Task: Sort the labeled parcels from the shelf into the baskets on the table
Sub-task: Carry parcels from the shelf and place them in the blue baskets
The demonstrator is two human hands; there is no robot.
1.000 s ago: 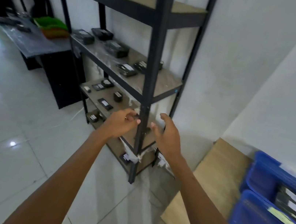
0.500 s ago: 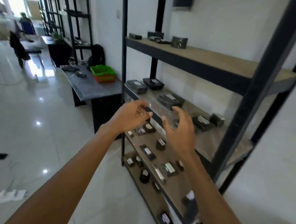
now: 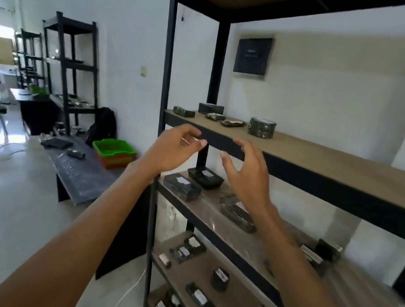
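Parcels (image 3: 261,127) on shelf (image 3: 325,166), beyond empty hands (image 3: 172,152)

Nothing here is actually readable, tbh. The black-wrapped parcels (image 3: 182,187) on the black metal shelf with wooden boards (image 3: 326,164) have white stickers, but the print is too small and blurry. The flat black box (image 3: 253,55) leaning on the wall has faint pale lettering, also illegible.

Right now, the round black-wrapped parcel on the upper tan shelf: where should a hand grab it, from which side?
Grip the round parcel across its curved side wall, coming from the shelf's open front. It stands flat, apart from neighbours. Both the left hand and right hand are empty.
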